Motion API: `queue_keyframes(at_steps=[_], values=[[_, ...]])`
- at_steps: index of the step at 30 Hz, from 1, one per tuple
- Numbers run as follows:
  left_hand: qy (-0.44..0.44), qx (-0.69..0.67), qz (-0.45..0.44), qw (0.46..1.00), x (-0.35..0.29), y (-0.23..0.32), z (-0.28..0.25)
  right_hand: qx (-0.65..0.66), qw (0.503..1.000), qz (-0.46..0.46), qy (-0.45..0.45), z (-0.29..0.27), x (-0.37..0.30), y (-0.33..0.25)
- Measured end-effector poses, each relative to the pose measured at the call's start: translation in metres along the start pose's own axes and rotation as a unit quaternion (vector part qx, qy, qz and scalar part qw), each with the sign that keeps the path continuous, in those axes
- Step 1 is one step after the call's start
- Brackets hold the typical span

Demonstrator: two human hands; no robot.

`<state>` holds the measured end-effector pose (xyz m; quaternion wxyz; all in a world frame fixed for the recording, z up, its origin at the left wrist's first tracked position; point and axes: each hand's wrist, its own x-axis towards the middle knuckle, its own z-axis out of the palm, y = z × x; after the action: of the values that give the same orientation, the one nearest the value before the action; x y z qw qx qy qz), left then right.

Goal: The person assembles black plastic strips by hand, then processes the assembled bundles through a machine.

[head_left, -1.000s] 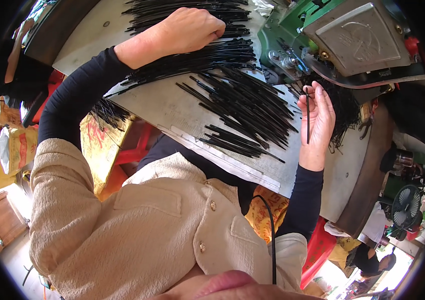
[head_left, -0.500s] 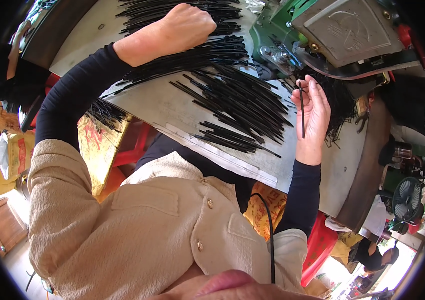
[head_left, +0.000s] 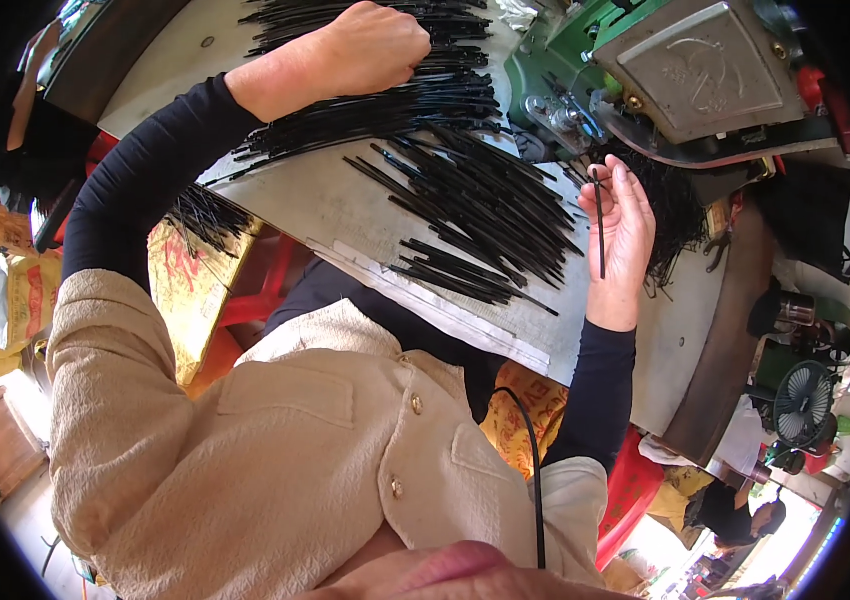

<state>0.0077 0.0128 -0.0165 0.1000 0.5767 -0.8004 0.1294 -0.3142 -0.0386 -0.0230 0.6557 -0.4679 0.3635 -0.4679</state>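
My left hand (head_left: 370, 50) is closed over the far rows of thin black strips (head_left: 395, 110) on the pale table (head_left: 290, 215). Its fingers curl under, and whatever they grip is hidden. To the right, my right hand (head_left: 630, 225) is palm up, pinching a single black strip (head_left: 601, 235) between thumb and fingertips, the strip's lower end hanging toward the wrist. Between the hands lies a loose, slanted pile of black strips (head_left: 485, 205), with a smaller bundle (head_left: 460, 275) nearer my body.
A green machine with a grey metal cover (head_left: 705, 65) stands at the far right beside my right hand. Behind that hand sits a dark tangle of thin strands (head_left: 680, 225). More strips (head_left: 207, 220) hang over the left table edge. A small fan (head_left: 803, 403) is at right.
Both hands keep nearly the same pose and place. The whole view has shifted slightly.
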Motion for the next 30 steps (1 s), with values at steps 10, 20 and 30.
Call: queue_keyframes(at_steps=[10,20,30], values=[[-0.001,-0.020,-0.036,0.999,-0.008,0.002,-0.017,-0.012,1.000,0.016,-0.024,0.000,-0.003,-0.004],[0.003,-0.272,-0.036,0.962,0.007,-0.009,-0.031,-0.200,0.956,0.106,-0.186,0.016,-0.005,-0.020],[-0.075,-0.468,-0.074,0.877,0.005,0.033,-0.029,-0.248,0.948,0.099,-0.173,0.024,-0.004,-0.012]])
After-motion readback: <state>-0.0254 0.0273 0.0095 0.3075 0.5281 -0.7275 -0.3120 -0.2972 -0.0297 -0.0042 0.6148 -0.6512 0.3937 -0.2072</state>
